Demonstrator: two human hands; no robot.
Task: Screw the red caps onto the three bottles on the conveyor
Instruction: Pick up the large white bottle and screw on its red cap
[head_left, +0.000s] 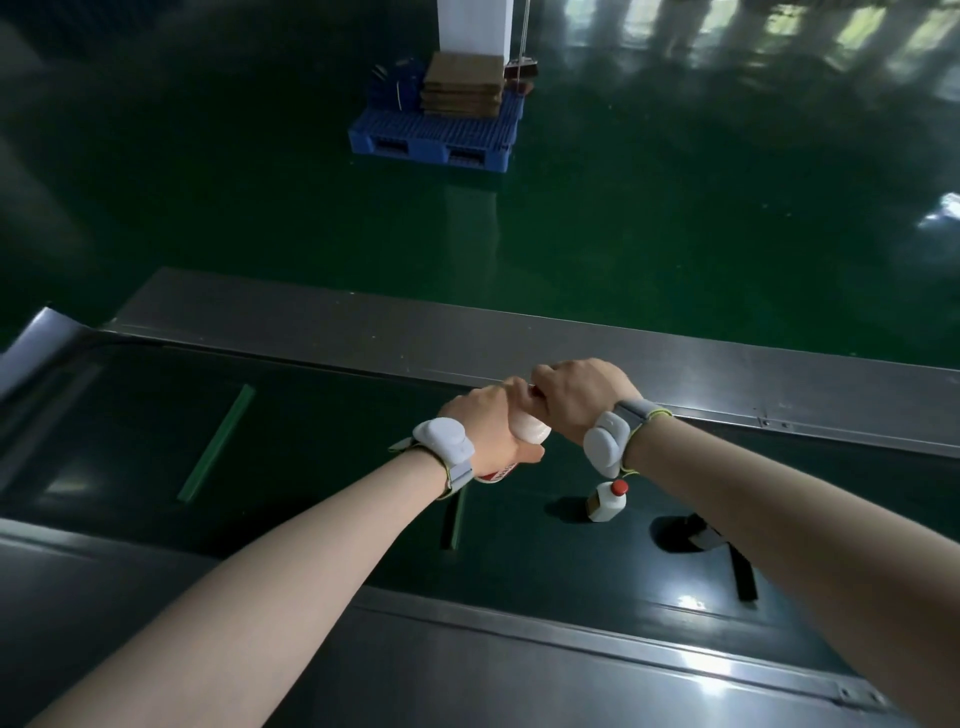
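Gripping the white bottle (530, 428) in our left hand (493, 421), our right hand (576, 395) pinches its cap from above (cap mostly hidden).

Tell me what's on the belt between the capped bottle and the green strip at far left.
Head view: the left hand holding a white bottle above the belt, plus another green strip.
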